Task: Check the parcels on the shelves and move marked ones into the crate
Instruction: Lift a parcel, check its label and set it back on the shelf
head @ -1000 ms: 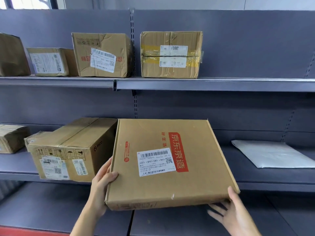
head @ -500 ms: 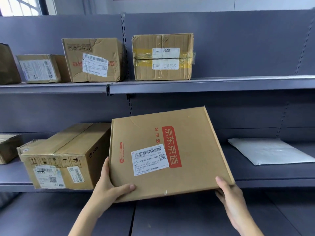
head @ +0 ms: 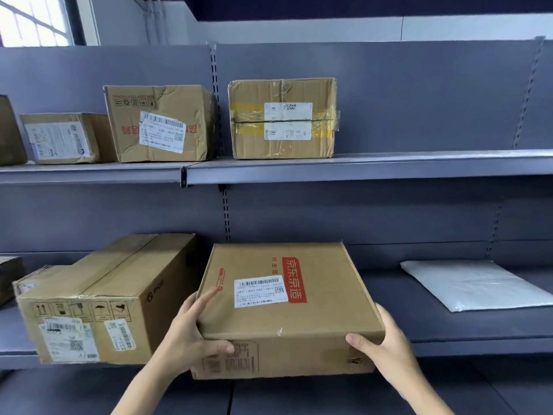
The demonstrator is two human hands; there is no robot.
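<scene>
Grey shelving [head: 359,166] is filling the view. Both hands are gripping a flat box [head: 284,298] at the lower shelf's [head: 478,345] front edge: the left hand [head: 188,333] wrapping its left corner, the right hand [head: 386,342] its right. A bigger carton [head: 98,298] is sitting just left of the box, a white mailer [head: 475,284] well right, more parcels [head: 281,118] above.

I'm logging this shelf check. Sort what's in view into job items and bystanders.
Job items:
- flat red-print box, held by left hand and right hand
- PICO box
- crumpled box
- yellow-taped box
- small labelled box
- white mailer

Bystanders:
- window
</scene>
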